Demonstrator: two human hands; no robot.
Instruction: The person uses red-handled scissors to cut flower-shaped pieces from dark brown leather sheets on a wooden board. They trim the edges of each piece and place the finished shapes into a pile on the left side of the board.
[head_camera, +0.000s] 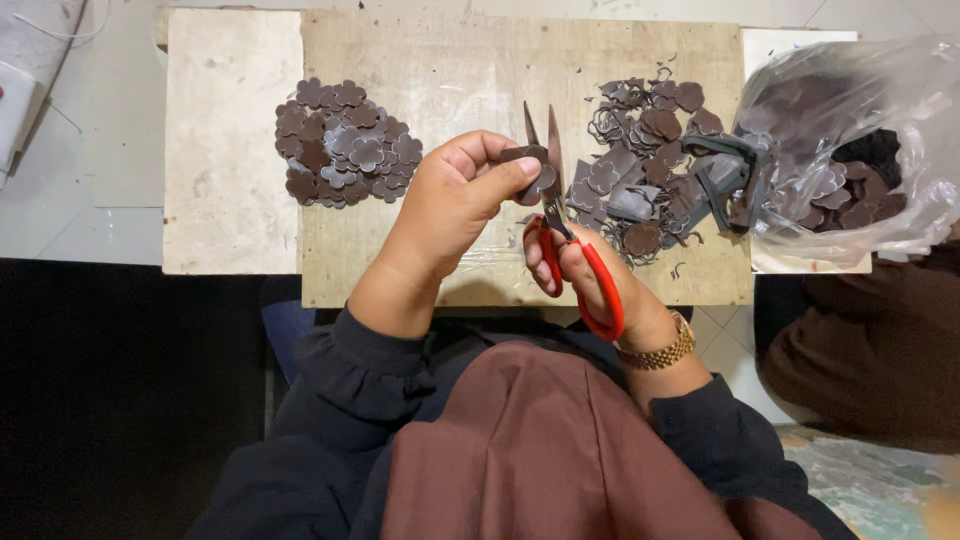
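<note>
My left hand (455, 200) pinches a small dark brown piece (533, 175) between thumb and fingers, held against the blades. My right hand (590, 280) grips red-handled scissors (556, 205), whose blades point away from me and are slightly apart around the piece. Both hands hover over a wooden board (450, 60). A pile of cut brown flower shapes (345, 142) lies to the left of my left hand. Uncut brown pieces and scraps (650, 150) lie to the right of the scissors.
A clear plastic bag (850, 120) with more brown pieces rests at the right edge. A pale slab (225, 140) lies left of the board. A gold bracelet (655, 350) circles my right wrist. Brown cloth (880, 340) lies at the right.
</note>
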